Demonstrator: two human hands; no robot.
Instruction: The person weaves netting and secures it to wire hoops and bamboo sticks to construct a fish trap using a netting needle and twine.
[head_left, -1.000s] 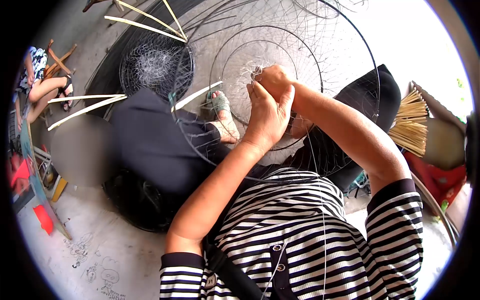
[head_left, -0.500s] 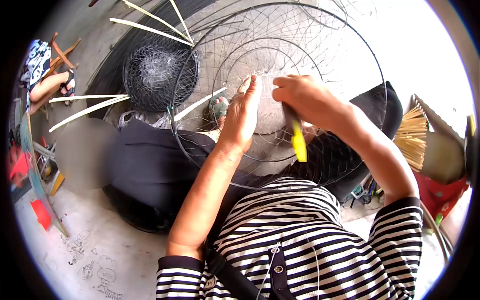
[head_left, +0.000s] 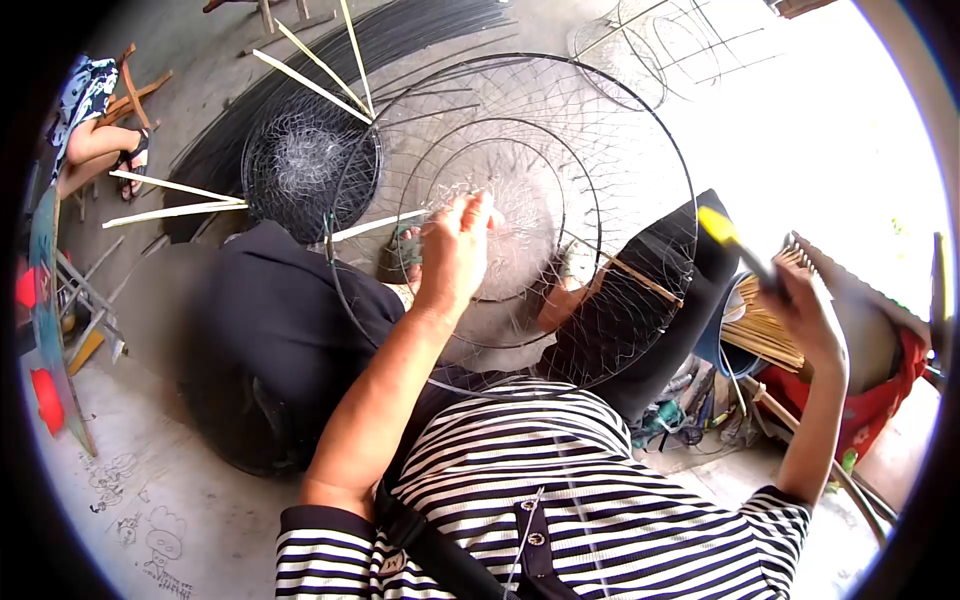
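Observation:
A large round hoop frame with wire netting (head_left: 640, 150) and smaller rings inside it rests across the lap. My left hand (head_left: 455, 250) is closed at the pale, frayed middle of the netting; its fingers hide what they pinch. Off to the right, away from the hoop, my right hand (head_left: 805, 315) grips a tool with a yellow end (head_left: 715, 225) and a greyish middle. Its exact kind does not show. A thin brown stick (head_left: 640, 278) crosses the netting on the hoop's right side.
A bundle of split sticks (head_left: 760, 325) stands in a blue container at the right. At the left lies a dark round netted piece (head_left: 305, 160) with pale strips (head_left: 180, 212) around it, beside long dark rods (head_left: 420, 30). Another person's legs (head_left: 100, 150) are at far left.
My right hand has swung from the hoop's middle out to the right with the yellow-ended tool, which now points up. The left hand has shifted slightly down and left, fingers now curled.

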